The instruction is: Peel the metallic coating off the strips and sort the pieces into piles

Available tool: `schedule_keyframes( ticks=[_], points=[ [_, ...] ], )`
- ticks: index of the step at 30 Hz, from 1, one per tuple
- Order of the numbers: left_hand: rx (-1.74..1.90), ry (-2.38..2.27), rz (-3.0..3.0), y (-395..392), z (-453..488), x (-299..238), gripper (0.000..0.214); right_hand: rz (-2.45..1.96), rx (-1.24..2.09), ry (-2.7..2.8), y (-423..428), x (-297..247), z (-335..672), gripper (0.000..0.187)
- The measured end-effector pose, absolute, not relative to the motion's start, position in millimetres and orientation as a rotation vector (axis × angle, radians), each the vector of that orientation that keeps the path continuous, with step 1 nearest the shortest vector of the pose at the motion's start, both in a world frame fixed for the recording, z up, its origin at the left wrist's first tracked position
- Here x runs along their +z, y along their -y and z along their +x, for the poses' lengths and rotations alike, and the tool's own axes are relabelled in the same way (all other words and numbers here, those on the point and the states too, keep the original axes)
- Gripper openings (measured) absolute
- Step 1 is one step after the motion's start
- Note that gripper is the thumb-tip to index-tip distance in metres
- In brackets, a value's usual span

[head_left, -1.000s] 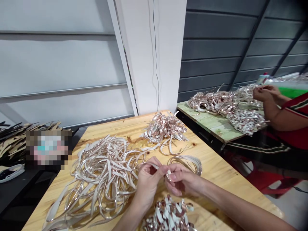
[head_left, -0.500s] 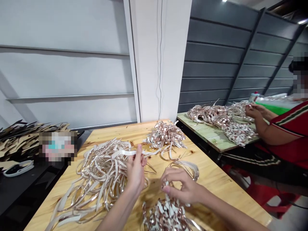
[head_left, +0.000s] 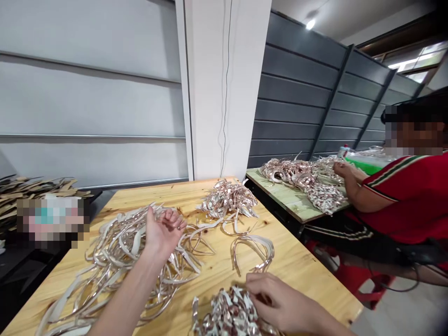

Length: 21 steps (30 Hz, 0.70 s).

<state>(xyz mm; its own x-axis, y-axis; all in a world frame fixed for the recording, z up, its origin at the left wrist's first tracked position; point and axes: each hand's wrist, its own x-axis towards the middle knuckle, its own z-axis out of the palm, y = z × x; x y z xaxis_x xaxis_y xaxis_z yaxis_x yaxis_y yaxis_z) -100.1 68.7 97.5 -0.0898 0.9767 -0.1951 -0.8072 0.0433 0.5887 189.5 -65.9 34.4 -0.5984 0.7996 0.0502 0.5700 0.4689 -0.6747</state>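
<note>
My left hand (head_left: 163, 231) hangs palm up above a large heap of long, pale metallic strips (head_left: 119, 261), its fingers loosely curled and nothing visible in them. My right hand (head_left: 282, 298) rests at the edge of a pile of short, curled white-and-rose strips (head_left: 226, 312), and its fingertips touch the pile. Between the hands lies a small bunch of looped strips (head_left: 252, 252). A rose-gold tangle of strips (head_left: 227, 200) sits at the far end of the wooden table (head_left: 301, 275).
To the right, a co-worker in a red shirt (head_left: 406, 200) has a hand (head_left: 343, 170) over strip piles on a separate pale green board table (head_left: 276, 196). A white pillar (head_left: 224, 93) stands behind my table. Dark stacked pieces (head_left: 35, 191) lie at the left.
My left hand has moved left over the long strips, with no strip visible in it now. My right hand has moved down to the short-strip pile. The view has turned slightly right.
</note>
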Motion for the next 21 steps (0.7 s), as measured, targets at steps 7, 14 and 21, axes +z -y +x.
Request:
schedule_keyframes(
  ticks=[7, 14, 21],
  points=[
    [1.427, -0.459, 0.614, -39.2, -53.9, 78.1, 0.073, -1.427, 0.855, 2.303, 67.8, 25.7, 184.3, 0.013],
    [1.167, -0.602, 1.035, -21.2, -9.4, 16.3, 0.065, -1.554, 0.716, 2.327, 77.3, 38.0, 200.5, 0.04],
    [0.932, -0.681, 1.154, -11.7, 6.4, -28.0, 0.065, -1.711, 0.486, 2.159, 39.3, 11.9, 234.4, 0.025]
  ],
)
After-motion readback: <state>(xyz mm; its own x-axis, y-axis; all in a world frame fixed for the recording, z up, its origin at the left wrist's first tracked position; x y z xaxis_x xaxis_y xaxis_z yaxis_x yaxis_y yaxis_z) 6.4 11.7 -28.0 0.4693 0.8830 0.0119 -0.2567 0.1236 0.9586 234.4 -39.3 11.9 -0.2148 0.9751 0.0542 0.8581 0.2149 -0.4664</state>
